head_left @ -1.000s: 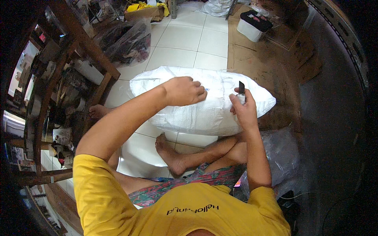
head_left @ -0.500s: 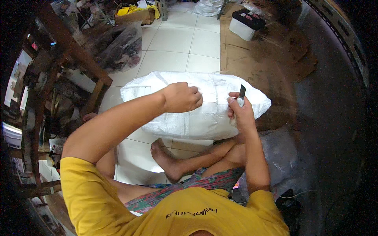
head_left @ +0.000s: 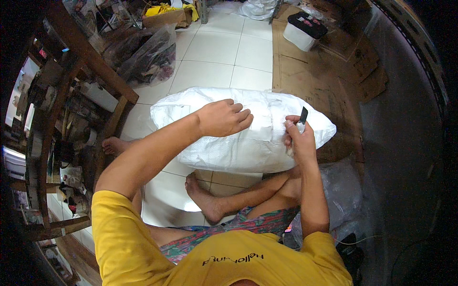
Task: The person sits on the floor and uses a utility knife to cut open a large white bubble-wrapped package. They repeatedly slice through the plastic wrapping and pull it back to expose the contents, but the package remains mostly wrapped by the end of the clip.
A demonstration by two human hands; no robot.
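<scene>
A bulky white woven sack (head_left: 229, 155), tapering to a point on the right, lies across the floor in front of my legs. Over its upper middle, my left hand (head_left: 223, 118) is closed with the fingers curled; whatever may be pinched there is hidden. Near the right end of the sack, my right hand (head_left: 301, 138) is closed round a utility knife (head_left: 303, 116). Its dark blade points up and away from me, and the pale handle is mostly covered by my fingers.
Brown cardboard (head_left: 305, 71) covers the floor at right, bearing a white tub (head_left: 299, 37) with a black lid. A wooden shelf (head_left: 90, 57) lines the left side, with a clear plastic bag (head_left: 148, 57) beside it. Clear plastic sheeting (head_left: 336, 190) lies by my right knee.
The whole scene has shifted slightly right in view. My left hand's curled fingers have loosened a little over the sack. My right hand still holds the utility knife.
</scene>
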